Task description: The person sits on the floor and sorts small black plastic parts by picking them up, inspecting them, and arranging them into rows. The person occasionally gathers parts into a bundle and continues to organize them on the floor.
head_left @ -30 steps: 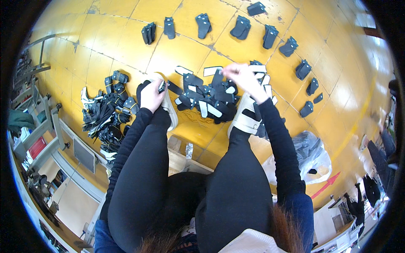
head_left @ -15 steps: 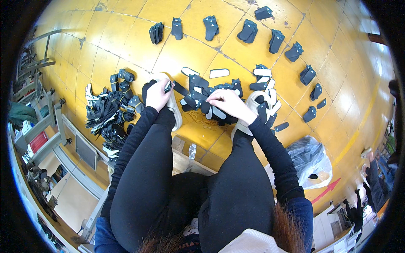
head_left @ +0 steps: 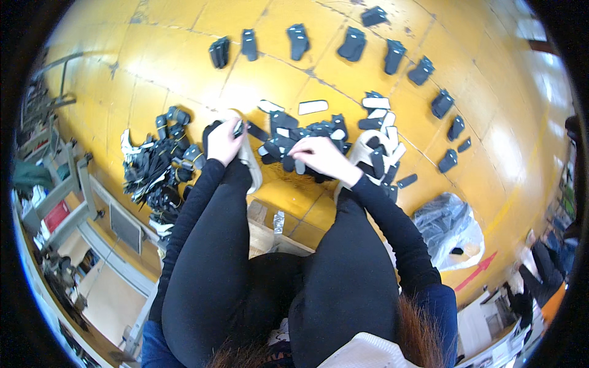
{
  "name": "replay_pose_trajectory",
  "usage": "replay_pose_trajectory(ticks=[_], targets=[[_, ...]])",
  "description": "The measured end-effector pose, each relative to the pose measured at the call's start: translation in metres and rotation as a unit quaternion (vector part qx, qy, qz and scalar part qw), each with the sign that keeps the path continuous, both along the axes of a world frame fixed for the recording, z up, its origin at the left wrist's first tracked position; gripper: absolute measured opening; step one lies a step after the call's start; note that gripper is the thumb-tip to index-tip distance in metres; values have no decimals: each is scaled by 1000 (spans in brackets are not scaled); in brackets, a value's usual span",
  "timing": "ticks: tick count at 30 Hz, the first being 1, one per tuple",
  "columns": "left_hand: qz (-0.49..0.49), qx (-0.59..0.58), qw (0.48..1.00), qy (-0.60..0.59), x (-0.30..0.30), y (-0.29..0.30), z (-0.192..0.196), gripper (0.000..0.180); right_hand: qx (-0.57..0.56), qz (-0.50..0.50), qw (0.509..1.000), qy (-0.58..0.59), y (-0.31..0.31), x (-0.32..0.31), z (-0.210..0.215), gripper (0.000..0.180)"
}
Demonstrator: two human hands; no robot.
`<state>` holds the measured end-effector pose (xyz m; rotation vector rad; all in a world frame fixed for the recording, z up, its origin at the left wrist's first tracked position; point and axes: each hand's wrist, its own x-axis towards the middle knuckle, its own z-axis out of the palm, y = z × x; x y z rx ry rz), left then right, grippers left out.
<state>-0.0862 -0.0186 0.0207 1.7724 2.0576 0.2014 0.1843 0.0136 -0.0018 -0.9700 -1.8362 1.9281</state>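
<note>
A person sits over a yellow floor (head_left: 184,55). The left hand (head_left: 224,142) is closed around a small dark piece (head_left: 238,128). The right hand (head_left: 319,156) rests on a heap of black and white pieces (head_left: 307,135) in front of the knees. A big pile of black straps (head_left: 153,172) lies to the left. Small black stacks (head_left: 299,40) sit in a curved row farther away. A plastic bag (head_left: 448,227) lies to the right.
</note>
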Motion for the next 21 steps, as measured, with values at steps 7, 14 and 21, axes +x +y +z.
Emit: replay_pose_trajectory(ticks=[7,14,21], targets=[[-19,54,998,-21,-14,-6,-11,19,62,94,993,18,-37,-11,-18,31],[-11,-2,1000,15,-8,-4,-15,20,58,-55,997,-4,9,0,5,48],[-30,13,999,25,-10,-3,-10,20,-36,-348,930,110,64,33,-2,63]])
